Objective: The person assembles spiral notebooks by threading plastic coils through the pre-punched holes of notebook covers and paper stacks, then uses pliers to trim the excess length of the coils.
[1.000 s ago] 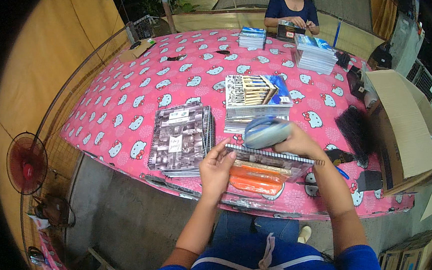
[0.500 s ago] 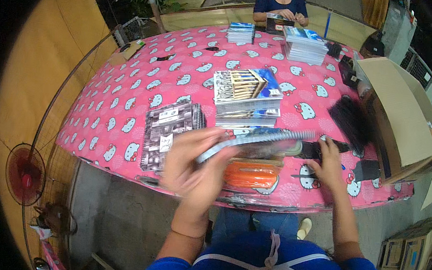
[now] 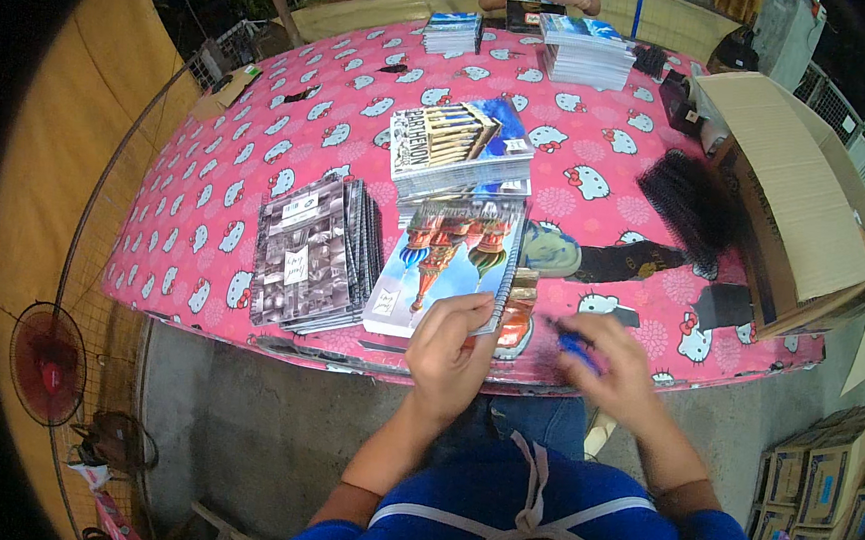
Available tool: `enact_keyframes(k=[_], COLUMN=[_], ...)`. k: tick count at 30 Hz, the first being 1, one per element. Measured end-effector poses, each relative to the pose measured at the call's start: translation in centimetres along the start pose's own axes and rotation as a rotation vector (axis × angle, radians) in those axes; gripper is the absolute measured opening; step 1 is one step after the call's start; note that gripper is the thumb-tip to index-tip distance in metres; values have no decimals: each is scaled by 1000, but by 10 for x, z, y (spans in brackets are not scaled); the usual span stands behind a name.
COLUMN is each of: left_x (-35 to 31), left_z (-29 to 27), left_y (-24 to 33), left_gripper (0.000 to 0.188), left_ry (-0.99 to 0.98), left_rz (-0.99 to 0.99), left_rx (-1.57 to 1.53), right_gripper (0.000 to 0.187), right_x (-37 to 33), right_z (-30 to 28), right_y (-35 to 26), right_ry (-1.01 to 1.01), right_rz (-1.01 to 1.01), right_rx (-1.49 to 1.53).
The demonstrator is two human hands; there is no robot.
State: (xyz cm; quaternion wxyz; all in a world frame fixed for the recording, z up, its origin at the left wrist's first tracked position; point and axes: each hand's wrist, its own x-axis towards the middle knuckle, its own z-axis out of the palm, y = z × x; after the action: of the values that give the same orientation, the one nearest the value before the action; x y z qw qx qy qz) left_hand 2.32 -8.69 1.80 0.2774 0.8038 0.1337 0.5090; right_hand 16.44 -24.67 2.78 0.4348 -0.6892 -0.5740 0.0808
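Left hand fingers pinch the spiral notebook — keep it flat; right hand curls around a blue thing.

Blue short-sleeved shirt, white apron straps tied behind neck, bare forearms

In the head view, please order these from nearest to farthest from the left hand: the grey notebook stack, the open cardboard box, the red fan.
1. Grey notebook stack, just left of the left hand.
2. Open cardboard box, far right, on the table edge.
3. Red fan, far left, on the floor.
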Motion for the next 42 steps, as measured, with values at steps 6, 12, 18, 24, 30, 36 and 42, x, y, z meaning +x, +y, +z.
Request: enact_keyframes(k=[6,12,18,24,30,36,42], left_x=[2,-3,32,60,91,203,178], left_z=[2,-5,-23,-123,-230,-235,-167], left_y=[2,0,-18,-64,-79,-75,-156], left_gripper=[18,19,15,15,24,24,48], left_ry=[11,-44,333,1155,738,-28,-488], left_rz=[8,115,81,-273,544,249,16], left_rx=[3,50,35,-493,330,498,744], right_gripper=[43,37,34,41,34,29,28], right_x=[12,6,18,-5,3,71,171], right_z=[21,39,17,-21,-29,-37,22], right_y=[-24,-10,10,134,130,119,90], right_ry=[108,-131,53,187,194,257,71], right_rz=[-101,128,221,365,299,88,-234], right_rx=[11,604,496,-502,-583,-456,-359])
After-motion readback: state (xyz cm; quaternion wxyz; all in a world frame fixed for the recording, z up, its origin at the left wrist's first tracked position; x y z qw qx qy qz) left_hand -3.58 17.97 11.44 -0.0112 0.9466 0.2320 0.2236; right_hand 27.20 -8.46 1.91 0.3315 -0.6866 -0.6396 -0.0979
